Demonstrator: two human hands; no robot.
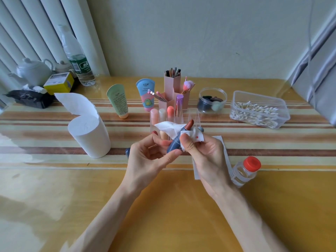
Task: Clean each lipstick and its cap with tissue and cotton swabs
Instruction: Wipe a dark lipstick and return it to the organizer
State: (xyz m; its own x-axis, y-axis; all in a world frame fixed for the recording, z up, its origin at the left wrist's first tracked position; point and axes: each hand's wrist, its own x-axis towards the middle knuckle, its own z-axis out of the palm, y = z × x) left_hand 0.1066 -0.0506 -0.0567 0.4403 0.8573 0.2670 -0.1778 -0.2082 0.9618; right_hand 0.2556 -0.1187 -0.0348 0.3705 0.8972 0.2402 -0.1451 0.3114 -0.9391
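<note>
Mid-frame, above the striped table [163,206]: my L hand [152,157] pinches the lower end of a blue-grey lipstick [175,142] btwn thumb and fingers. The tube is tilted, with its brown-red bullet pointing up and to the R. My R hand [203,155] grips a piece of tissue [169,126] wrapped round the tube's upper part, thumb pressing on it. The tissue carries a red smear. Both sit just in front of a clear organizer [195,115] w/ other lipsticks. A tissue roll [89,137] stands at L and a box of cotton swabs [258,110] at back R. A red-capped bottle [245,171] stands near my R wrist.
</note>
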